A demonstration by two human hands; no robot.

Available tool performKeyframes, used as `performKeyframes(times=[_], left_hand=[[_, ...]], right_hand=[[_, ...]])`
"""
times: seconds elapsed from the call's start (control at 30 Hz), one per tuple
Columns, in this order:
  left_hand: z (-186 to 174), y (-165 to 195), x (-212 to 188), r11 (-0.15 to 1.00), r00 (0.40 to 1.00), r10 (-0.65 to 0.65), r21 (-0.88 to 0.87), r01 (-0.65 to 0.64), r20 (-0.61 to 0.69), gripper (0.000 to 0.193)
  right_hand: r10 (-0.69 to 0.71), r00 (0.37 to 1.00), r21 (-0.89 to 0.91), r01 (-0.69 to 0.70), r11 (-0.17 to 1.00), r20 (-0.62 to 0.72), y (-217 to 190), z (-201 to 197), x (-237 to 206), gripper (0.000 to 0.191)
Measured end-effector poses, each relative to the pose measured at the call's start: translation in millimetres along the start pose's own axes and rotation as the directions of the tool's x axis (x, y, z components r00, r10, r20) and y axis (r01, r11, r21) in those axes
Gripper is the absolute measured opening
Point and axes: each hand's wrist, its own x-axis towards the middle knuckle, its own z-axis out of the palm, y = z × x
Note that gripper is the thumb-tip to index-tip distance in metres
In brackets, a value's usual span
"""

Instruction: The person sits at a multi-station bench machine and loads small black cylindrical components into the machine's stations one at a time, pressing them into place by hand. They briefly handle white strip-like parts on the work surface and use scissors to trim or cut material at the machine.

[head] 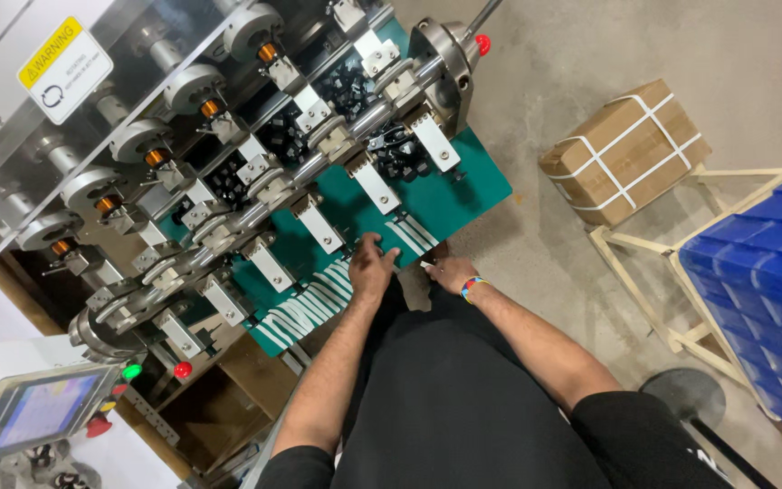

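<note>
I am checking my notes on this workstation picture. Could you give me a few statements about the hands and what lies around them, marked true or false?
1. The left hand rests on the green table among white strips. True.
2. The right hand wears a thick work glove. False: it is bare, with a colourful wristband.
3. A strapped cardboard box sits on the floor to the right. True.
4. The bins on the wooden rack are red. False: they are blue.
5. Both hands hold a hammer. False: no hammer is in view.
</note>
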Motion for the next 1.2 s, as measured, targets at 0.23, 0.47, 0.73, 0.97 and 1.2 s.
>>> performKeyframes(times=[0.23,0.47,0.73,0.97,1.2], left_hand=[[6,-8,-11,0.999,0.937,0.026,-0.044,-0.012,0.347,0.03],[-4,20,21,0.962,0.989,0.15,0.228,-0.148,0.01,0.019],[-7,37,19,0.962,1.0,-0.009,0.273,0.016,-0.028,0.034],[-15,7,-16,0.973,0.965,0.206,0.135,-0.185,-0.164,0.053],[-12,-19,-27,0.99,0.929,-0.109,-0.043,0.133,0.355,0.038]], right_hand=[[-0.381,0.909,0.345,0.417,0.841,-0.169,-4,19,-40,0.035],[-0.002,1.0,0.556,0.019,0.831,-0.031,1,19,-31,0.04],[0.267,0.946,0.404,-0.32,0.857,0.183,-24,4,14,0.046],[0.312,0.888,0.105,-0.365,0.925,0.337,-20,-2,24,0.041],[-0.283,0.959,0.078,0.28,0.957,0.028,-14,30,-23,0.045]])
